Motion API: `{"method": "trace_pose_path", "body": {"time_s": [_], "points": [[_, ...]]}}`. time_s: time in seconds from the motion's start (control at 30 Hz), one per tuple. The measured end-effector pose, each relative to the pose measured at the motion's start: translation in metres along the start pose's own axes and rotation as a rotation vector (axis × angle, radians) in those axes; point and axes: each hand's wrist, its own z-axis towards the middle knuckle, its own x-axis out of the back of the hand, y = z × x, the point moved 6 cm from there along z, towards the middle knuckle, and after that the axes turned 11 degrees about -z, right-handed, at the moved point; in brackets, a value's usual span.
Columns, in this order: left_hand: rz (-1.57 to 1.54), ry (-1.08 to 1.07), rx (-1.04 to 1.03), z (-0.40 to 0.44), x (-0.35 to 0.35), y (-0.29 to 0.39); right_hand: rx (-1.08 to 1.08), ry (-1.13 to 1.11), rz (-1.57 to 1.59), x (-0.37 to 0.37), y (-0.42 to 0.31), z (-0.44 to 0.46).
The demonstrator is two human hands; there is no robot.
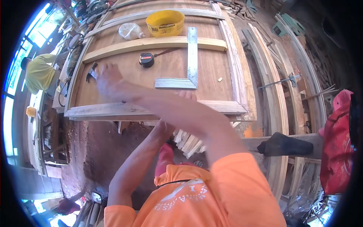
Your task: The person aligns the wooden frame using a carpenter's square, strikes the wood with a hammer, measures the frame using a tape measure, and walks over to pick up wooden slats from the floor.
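My right arm reaches across to the left over a wooden frame panel [128,110]. There, my right hand [109,81] is closed on a hammer [91,72], whose dark metal head shows beyond the fingers. The right forearm passes over my left hand [185,95] and hides most of it. Only some left fingers show, at the near rail just below a metal try square [193,56]; their grip cannot be made out. A black tape measure [146,59] with a strap lies on the panel between the square and the hammer.
A cut yellow tub [165,24] and a clear plastic bottle [130,31] stand at the panel's far part. A small wood offcut [220,79] lies right of the square. Long boards [270,87] lie at right. A person in yellow [41,72] bends at far left.
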Motion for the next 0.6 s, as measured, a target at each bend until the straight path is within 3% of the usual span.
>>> {"method": "trace_pose_path", "body": {"time_s": [0.07, 0.1, 0.13, 0.17, 0.23, 0.33, 0.5, 0.6], "points": [[-0.008, 0.029, -0.028, -0.003, -0.008, -0.008, 0.001, 0.079, 0.123, 0.052, 0.060, -0.018], [-0.046, 0.094, -0.046, -0.002, -0.005, -0.005, -0.070, -0.062, 0.275, 0.029, 0.107, -0.033], [-0.014, 0.087, -0.066, 0.002, 0.002, 0.002, -0.034, 0.082, -0.056, 0.077, 0.143, -0.071], [0.017, 0.081, -0.086, 0.006, 0.009, 0.009, -0.206, 0.001, -0.193, 0.098, 0.176, -0.101], [0.059, 0.005, -0.043, 0.014, 0.015, 0.017, -0.583, -0.127, -0.101, 0.086, 0.217, -0.153], [0.059, -0.074, -0.019, 0.014, 0.008, 0.018, -0.807, -0.255, -0.024, 0.058, 0.236, -0.188], [0.060, -0.082, 0.026, 0.015, 0.006, 0.017, -0.911, -0.211, 0.153, 0.055, 0.255, -0.194], [0.088, -0.101, 0.039, 0.015, 0.009, 0.018, -0.942, -0.019, 0.182, 0.088, 0.264, -0.188]]}}
